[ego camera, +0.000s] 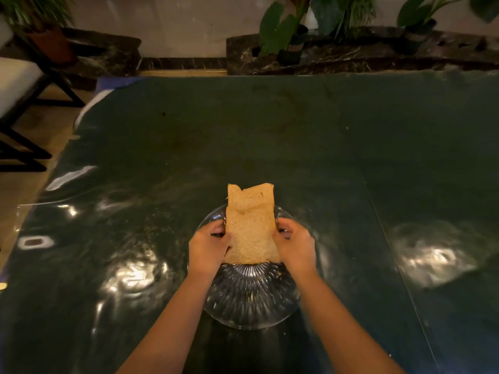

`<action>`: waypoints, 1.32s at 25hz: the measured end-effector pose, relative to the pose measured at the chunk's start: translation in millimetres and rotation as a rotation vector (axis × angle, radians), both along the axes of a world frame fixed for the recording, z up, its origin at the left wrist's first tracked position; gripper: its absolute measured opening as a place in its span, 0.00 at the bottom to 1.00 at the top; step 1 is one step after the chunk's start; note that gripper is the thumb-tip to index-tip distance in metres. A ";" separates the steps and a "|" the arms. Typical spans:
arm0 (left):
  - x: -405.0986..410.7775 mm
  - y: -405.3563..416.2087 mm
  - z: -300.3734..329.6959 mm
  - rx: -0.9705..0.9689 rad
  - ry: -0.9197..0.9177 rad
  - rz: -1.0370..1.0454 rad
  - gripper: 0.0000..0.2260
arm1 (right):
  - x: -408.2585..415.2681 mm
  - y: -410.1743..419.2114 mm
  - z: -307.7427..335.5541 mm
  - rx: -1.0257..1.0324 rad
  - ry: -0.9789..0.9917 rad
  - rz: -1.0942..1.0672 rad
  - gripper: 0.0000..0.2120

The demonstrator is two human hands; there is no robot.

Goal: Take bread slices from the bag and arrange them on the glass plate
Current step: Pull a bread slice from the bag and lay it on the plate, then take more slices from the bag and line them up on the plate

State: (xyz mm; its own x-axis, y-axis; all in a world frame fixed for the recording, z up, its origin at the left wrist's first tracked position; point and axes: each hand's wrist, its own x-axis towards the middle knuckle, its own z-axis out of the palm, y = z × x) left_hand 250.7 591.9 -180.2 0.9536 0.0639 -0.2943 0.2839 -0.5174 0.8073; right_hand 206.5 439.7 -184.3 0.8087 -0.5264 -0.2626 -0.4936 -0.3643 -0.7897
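A tan bread slice with a ragged, bent top edge is held between both hands over the far half of a ribbed glass plate. My left hand grips the slice's left edge and my right hand grips its right edge. The slice leans away from me, its upper end reaching past the plate's far rim. The plate's near half is bare except for a few crumbs. No bread bag is in view.
The plate rests on a dark green glossy table with bright light reflections. A chair stands at the far left. Potted plants line a dark stone ledge beyond the table's far edge.
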 end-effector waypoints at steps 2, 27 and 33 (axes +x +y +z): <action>-6.3 0.5 10.8 0.035 0.006 0.025 0.17 | -6.3 -6.7 12.5 0.021 0.006 -0.001 0.13; -311.5 -281.0 246.3 0.033 -0.479 -0.598 0.11 | -349.1 -288.5 240.5 -0.243 -0.361 0.118 0.14; -352.7 -364.5 276.6 0.039 -0.533 -0.642 0.13 | -389.5 -368.0 261.1 -0.243 -0.408 0.117 0.15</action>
State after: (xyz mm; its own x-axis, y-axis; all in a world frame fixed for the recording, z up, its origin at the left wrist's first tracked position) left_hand -102.0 227.4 96.3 0.8192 -0.5384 0.1977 -0.4905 -0.4791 0.7279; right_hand -183.0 71.8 76.8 0.8773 -0.4327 0.2077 -0.1060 -0.5967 -0.7955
